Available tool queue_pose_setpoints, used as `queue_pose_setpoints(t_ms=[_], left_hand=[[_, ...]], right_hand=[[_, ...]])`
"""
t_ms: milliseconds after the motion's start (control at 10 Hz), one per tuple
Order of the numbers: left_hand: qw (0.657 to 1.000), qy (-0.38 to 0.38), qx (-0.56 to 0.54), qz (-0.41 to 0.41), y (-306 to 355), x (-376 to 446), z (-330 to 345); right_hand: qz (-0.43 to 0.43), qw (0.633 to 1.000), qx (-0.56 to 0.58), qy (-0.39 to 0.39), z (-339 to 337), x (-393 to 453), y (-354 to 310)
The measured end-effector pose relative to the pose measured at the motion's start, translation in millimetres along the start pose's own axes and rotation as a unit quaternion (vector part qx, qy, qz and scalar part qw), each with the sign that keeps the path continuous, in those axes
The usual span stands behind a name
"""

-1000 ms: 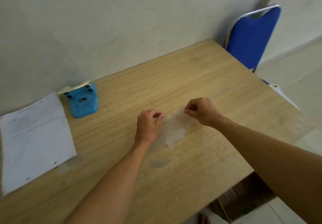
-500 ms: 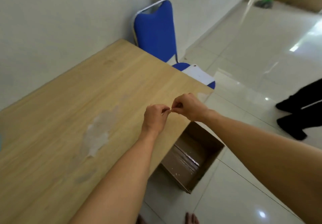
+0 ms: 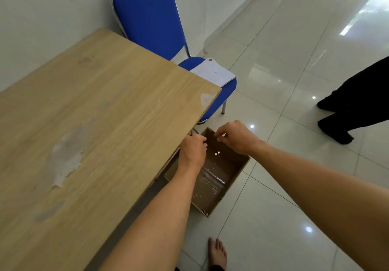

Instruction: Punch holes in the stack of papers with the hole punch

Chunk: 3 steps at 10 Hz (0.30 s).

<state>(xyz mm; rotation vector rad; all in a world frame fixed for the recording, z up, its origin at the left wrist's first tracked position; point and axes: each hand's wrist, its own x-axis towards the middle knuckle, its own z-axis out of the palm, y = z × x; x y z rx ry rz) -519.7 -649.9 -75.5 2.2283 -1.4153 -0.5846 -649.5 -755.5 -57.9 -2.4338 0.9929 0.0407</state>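
The blue hole punch and the sheets on the table are out of view. Both my hands are past the table's right edge [image 3: 195, 121], above an open cardboard box [image 3: 240, 173] on the floor. My left hand [image 3: 192, 150] is curled shut beside the table edge. My right hand [image 3: 235, 138] hovers close to its right, thumb and fingers slightly apart, holding nothing I can see. A few small white paper dots [image 3: 216, 153] are in the air between the hands and the box, and more lie on the box bottom.
A blue chair [image 3: 147, 17] stands at the table's far corner with a stack of papers [image 3: 212, 72] on its seat. A person's dark-clothed legs [image 3: 353, 102] stand on the glossy tiles at right. My bare foot [image 3: 216, 254] is near the bottom edge.
My view has swung right, off the hole punch and sheets. Both hands moved from the middle of the table out past its right edge to above the box, and paper dots are falling.
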Motion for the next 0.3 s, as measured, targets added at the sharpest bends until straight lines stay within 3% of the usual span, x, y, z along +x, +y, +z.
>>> queue_pose_setpoints(t_ms=[300], left_hand=[[0.999, -0.006, -0.01, -0.038, -6.2, -2.0, -6.6]], right_hand=[[0.01, 1.0, 0.005, 0.005, 0.7, 5.7, -4.0]])
